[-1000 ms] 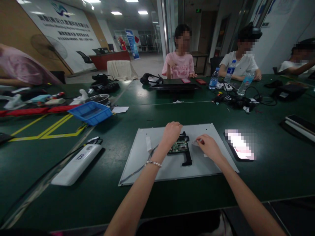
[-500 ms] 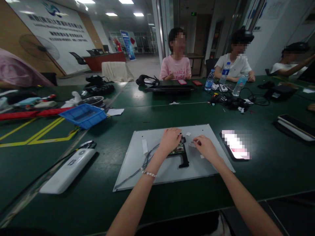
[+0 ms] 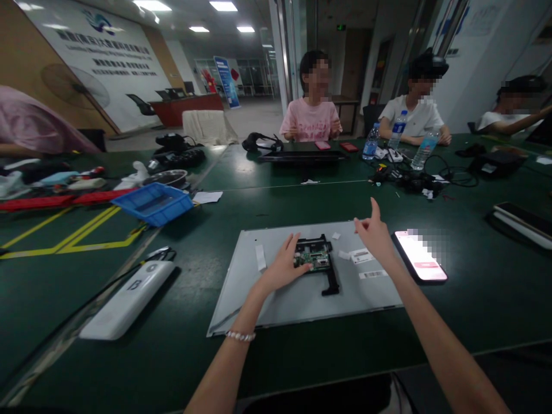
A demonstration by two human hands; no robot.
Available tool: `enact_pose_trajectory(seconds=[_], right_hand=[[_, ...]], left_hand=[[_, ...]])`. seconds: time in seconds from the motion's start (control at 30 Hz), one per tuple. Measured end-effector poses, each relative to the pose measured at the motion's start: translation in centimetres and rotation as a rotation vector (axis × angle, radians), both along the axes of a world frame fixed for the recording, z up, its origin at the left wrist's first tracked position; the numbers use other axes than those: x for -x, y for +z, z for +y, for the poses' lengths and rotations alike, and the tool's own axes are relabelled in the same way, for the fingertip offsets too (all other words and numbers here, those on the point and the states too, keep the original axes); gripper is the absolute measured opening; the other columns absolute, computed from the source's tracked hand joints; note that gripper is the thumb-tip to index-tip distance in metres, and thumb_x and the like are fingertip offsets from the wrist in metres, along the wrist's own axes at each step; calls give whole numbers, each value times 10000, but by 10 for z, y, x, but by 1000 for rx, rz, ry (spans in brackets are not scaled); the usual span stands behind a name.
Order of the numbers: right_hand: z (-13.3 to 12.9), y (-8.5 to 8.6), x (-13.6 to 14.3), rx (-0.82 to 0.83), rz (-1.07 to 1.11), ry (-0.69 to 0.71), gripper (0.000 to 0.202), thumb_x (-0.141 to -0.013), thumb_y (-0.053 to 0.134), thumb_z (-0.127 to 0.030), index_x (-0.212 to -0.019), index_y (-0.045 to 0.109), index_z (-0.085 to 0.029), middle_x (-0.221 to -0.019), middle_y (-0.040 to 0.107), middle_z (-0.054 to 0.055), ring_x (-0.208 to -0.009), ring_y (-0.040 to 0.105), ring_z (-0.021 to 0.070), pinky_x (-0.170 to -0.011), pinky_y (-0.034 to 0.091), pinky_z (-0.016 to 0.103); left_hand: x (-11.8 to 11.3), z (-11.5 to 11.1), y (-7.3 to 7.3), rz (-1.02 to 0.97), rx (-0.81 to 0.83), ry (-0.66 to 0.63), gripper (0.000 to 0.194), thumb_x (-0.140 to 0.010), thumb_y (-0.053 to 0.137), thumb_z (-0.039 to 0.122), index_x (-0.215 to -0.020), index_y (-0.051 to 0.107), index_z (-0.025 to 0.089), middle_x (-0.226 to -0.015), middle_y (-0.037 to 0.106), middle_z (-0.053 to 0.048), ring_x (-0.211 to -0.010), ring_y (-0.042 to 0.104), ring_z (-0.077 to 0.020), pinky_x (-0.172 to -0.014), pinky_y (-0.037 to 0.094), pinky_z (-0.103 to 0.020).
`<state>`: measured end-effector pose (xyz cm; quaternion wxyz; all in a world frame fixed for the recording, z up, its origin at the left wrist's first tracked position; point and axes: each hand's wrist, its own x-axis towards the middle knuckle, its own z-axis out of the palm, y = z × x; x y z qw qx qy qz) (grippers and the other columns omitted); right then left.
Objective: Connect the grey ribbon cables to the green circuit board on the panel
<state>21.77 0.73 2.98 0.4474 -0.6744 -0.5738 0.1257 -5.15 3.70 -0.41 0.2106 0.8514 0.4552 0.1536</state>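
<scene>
A pale flat panel (image 3: 276, 307) lies on the dark green table in front of me. On it sits a green circuit board (image 3: 317, 259) in a black frame (image 3: 331, 282). My left hand (image 3: 284, 264), fingers spread, rests at the left edge of the board. Above the panel's right part is my right hand (image 3: 374, 233), index finger stretched out and the thumb side pointing left; the other fingers are curled. Whether a tiny thing sits between them cannot be made out. White labels (image 3: 362, 256) and small white scraps (image 3: 336, 236) lie on the panel.
A lit phone (image 3: 420, 259) lies right of the panel, a white device (image 3: 129, 302) with a cable to the left. Farther back are a blue basket (image 3: 155, 202), a black monitor-like object (image 3: 302, 158), bottles (image 3: 426, 150) and tangled cables. Several people sit around the table.
My right hand has lifted up and away from the panel, its index finger now extended. My left hand has slid left and opened, uncovering the board. The view has shifted slightly.
</scene>
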Motion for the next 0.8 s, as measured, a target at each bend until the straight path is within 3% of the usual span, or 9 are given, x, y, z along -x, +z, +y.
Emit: enact_pose_trajectory(seconds=[0.07,0.13,0.2,0.27,0.47,0.63,0.8], right_hand=[[0,-2,2,25,-44,66,694,-872,442,-310,-1458,114,-136,-772,662,42,-689,605,179,-671,453,289],[3,-9,8,62,-156,137,561,-864,465,-306,-1394,327,-179,-880,662,59,-769,610,180,-708,455,289],[9,-20,15,124,-323,188,383,-849,498,-284,-1215,548,-183,-996,643,86,-882,598,194,-767,447,294],[16,-31,22,188,-489,214,258,-846,512,-248,-1056,641,-172,-1055,624,104,-958,577,213,-793,439,294],[29,-44,29,275,-798,233,258,-894,414,-133,-902,672,-147,-952,646,125,-935,585,230,-745,434,288],[35,-33,38,177,-695,227,268,-920,400,-183,-1018,649,-190,-1031,652,80,-923,603,203,-767,435,282],[51,-22,77,119,-634,376,273,-931,400,-219,-1044,649,-199,-1035,668,70,-961,601,186,-815,420,261]], left_hand=[[2,1,0,-31,45,-18,910,-776,599,460,-1458,75,161,-1525,95,-157,-1387,174,-284,-1107,254,-413],[3,2,-1,-65,75,-46,964,-739,634,454,-1458,66,157,-1527,75,-156,-1393,139,-297,-1120,218,-428],[3,2,-2,-101,93,-56,986,-722,649,450,-1459,62,159,-1527,79,-153,-1394,126,-302,-1128,192,-437],[3,1,-1,-128,105,-50,996,-711,661,431,-1458,58,163,-1524,100,-149,-1391,141,-305,-1132,183,-443],[2,0,-1,-185,127,-33,1036,-683,690,371,-1458,32,166,-1487,211,-162,-1346,264,-327,-1099,261,-474],[3,3,-6,-230,108,-39,1065,-659,708,355,-1457,33,146,-1452,270,-187,-1322,302,-342,-1082,274,-499],[3,6,-10,-225,92,-30,1096,-635,728,357,-1452,35,124,-1455,251,-200,-1333,279,-335,-1092,252,-482]])
